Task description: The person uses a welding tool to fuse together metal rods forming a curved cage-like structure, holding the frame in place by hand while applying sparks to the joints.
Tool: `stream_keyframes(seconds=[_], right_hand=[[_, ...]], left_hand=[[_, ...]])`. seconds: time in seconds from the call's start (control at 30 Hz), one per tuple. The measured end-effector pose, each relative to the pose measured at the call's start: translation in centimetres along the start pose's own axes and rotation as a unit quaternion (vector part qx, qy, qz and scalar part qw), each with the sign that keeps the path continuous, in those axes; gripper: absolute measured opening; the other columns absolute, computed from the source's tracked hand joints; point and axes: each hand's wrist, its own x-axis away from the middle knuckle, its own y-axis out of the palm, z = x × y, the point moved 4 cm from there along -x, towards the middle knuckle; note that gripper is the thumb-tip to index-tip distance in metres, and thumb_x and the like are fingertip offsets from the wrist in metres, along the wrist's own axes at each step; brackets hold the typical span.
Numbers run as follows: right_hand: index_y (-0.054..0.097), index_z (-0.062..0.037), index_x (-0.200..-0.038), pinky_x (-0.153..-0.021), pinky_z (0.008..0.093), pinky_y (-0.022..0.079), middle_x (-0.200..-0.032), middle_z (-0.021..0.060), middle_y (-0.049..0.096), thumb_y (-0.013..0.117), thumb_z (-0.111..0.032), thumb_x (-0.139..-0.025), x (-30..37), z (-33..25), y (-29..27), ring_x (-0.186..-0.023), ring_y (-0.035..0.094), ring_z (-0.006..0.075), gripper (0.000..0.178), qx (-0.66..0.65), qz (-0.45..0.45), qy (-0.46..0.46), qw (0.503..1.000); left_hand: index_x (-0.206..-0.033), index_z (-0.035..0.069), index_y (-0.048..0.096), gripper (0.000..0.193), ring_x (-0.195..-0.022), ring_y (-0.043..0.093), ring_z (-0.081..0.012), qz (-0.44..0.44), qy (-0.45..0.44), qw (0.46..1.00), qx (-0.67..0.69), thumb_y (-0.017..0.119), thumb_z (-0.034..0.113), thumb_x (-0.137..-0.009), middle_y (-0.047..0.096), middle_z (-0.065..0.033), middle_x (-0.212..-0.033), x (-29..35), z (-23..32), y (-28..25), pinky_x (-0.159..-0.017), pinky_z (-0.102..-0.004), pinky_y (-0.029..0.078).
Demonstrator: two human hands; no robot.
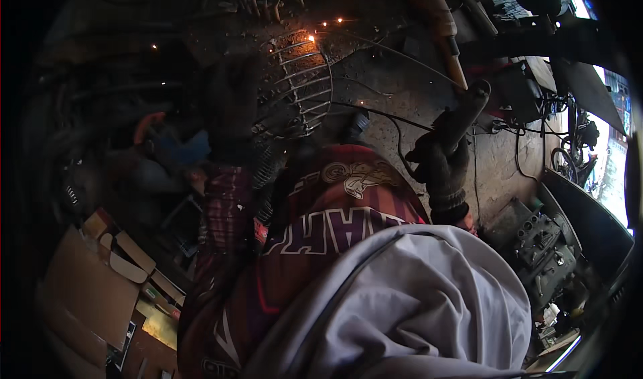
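dim workshop floor: gloved right hand (442,161) grips a welding holder (467,107), left hand (231,111) seemingly closed on the wire rack (301,84).

Dim left side, much unclear

My left hand (231,111) sits in shadow against the wire rack (298,84); its grip can't be made out. The things left of the wire rack are too dark to name. My right hand (442,161) in its glove hides the lower end of the dark handle (465,114). My grey hood (415,305) covers my lap.
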Motion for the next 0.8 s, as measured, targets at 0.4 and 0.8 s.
stream_keyframes(seconds=[0.4,0.8], right_hand=[[0.047,-0.0020,-0.126,-0.061,0.0299,0.056,-0.094,0.0110,0.068,0.078,-0.031,-0.089,0.1,-0.1,0.1,-0.075,0.071,0.0212,0.057,0.023,0.003,0.034,0.999],[0.047,0.0026,-0.128,-0.064,0.0262,0.052,-0.089,0.0073,0.067,0.080,-0.027,-0.087,0.0,-0.1,0.2,-0.075,0.065,0.0129,0.060,0.065,-0.002,-0.021,0.998]], left_hand=[[-0.092,0.002,0.070,0.038,-0.075,0.064,-0.0174,-0.004,-0.044,0.996,-0.076,0.080,0.037,-0.083,0.069,-0.0066,-0.082,-0.5,0.4,-0.4,-0.072,-0.0344,0.051],[-0.110,0.002,0.065,0.037,-0.085,0.065,-0.0208,-0.033,0.024,0.907,-0.419,0.064,0.036,-0.096,0.067,-0.0114,-0.096,0.4,-1.7,-0.3,-0.078,-0.0348,0.053]])
